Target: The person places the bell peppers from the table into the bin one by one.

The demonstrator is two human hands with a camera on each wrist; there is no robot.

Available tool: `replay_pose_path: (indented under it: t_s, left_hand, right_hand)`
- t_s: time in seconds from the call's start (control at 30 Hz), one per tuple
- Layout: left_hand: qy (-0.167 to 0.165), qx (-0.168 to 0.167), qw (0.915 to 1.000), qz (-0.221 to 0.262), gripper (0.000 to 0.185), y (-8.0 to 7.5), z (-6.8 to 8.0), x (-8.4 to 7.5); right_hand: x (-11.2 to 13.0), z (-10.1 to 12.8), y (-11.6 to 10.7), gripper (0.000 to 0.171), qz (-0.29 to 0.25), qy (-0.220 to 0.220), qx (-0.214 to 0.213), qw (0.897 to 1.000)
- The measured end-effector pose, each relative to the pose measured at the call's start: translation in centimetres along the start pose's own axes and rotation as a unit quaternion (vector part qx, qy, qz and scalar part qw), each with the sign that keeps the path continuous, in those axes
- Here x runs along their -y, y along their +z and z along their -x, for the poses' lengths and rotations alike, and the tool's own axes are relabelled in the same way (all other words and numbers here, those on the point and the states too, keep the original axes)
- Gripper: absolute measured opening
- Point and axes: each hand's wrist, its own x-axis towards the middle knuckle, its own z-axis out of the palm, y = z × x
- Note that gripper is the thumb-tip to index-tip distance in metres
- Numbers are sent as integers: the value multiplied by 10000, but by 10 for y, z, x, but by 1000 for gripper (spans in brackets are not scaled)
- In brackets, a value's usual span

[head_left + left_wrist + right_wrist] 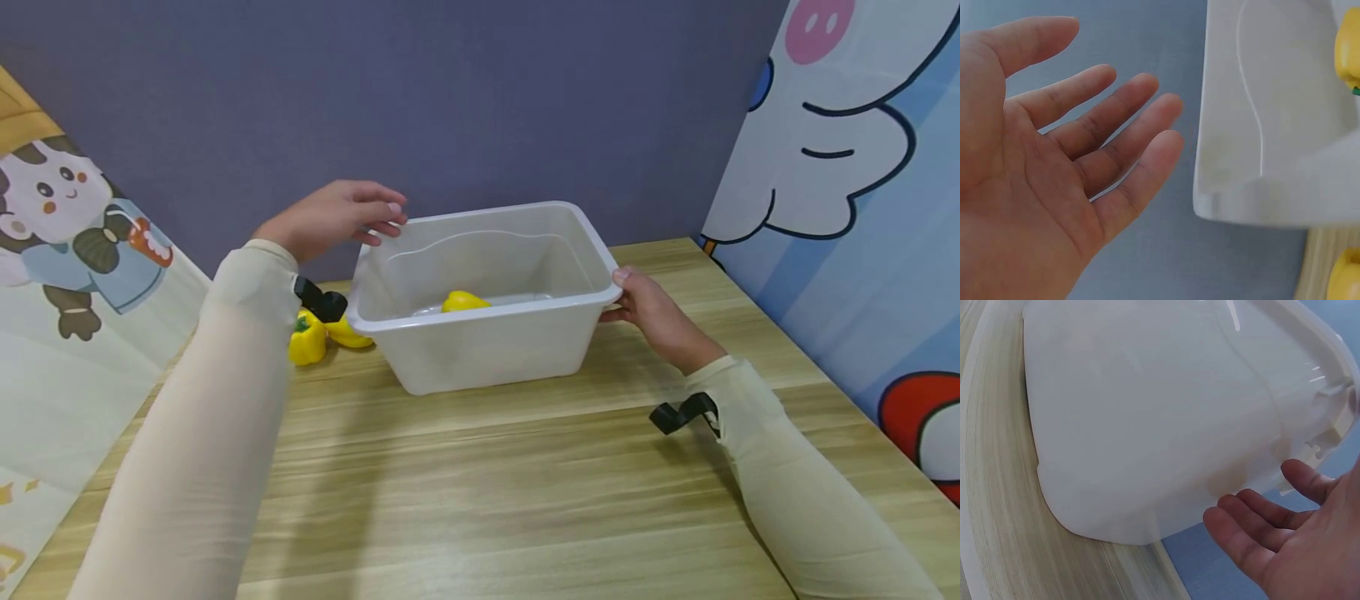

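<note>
Head: my left hand (330, 218) hovers spread at the bin's (480, 342) 10 o'clock corner; my right hand (654, 315) grips its 3 o'clock rim. A pepper (463, 301) lies inside.
Left wrist: fingers (1116, 119) spread, bin (1260, 125) at 3 o'clock, apart.
Right wrist: fingers (1254, 519) extended under the rim of the bin (1147, 425).

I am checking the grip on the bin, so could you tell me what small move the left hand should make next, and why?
Probably lower the left hand onto the white plastic bin's left rim: it hovers open beside it, apart, while the right hand is already at the right rim.
</note>
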Motion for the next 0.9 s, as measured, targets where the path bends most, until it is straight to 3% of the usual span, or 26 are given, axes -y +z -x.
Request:
replay_pose_path:
  t_s: [0.3,0.67,0.9]
  left_hand:
    - [-92,-271,9996,51,58,-11,10,9]
    - [-360,-434,9983,-134,59,-22,25,32]
    - [-400,-588,9975,-33,60,-23,32,47]
  right_hand:
    - [0,0,0,59,-116,-85,86,9999]
    - [1,-3,0,52,-690,55,125,9975]
    - [1,-1,-2,57,-512,19,218,9984]
